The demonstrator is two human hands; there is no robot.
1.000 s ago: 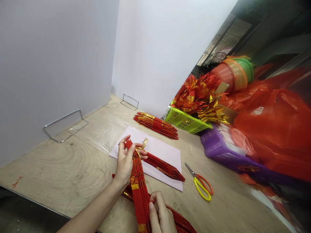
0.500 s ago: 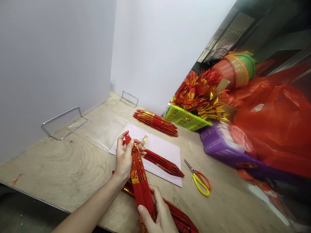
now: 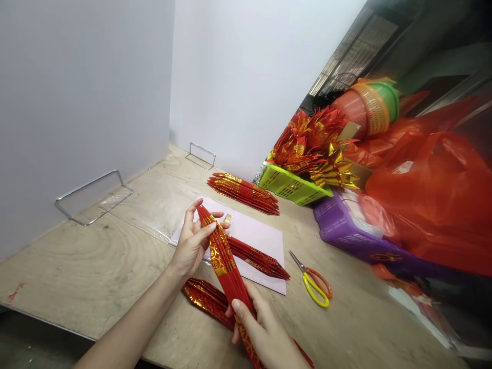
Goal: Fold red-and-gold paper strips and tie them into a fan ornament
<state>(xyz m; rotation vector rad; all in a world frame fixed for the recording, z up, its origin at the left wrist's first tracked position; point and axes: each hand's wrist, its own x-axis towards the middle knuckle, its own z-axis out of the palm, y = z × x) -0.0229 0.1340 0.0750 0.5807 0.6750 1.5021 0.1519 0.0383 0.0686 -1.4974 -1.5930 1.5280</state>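
A bundle of pleated red-and-gold paper (image 3: 225, 259) slants across the middle, held at both ends. My left hand (image 3: 194, 241) grips its pointed upper end, with the thumb laid along the folds. Around the lower part, my right hand (image 3: 259, 323) is closed, thumb on top. Beneath it, another red-and-gold folded bundle (image 3: 205, 300) rests on the table, partly covered by my right hand. A third folded bundle (image 3: 261, 259) lies on a pale pink sheet (image 3: 269, 233), beside a roll of tape (image 3: 227, 219) partly hidden by my left fingers.
Scissors (image 3: 315, 284) with orange and yellow handles lie right of the sheet. Farther back rests another folded bundle (image 3: 244, 193). A lime basket (image 3: 294, 185) of red-and-gold paper pieces and a purple basket (image 3: 338, 225) stand right. Wire handles (image 3: 94, 197) stand by the white panel.
The held bundle has tilted, its lower end swinging right with my right hand. More of the bundle beneath shows. The whole view has shifted slightly.
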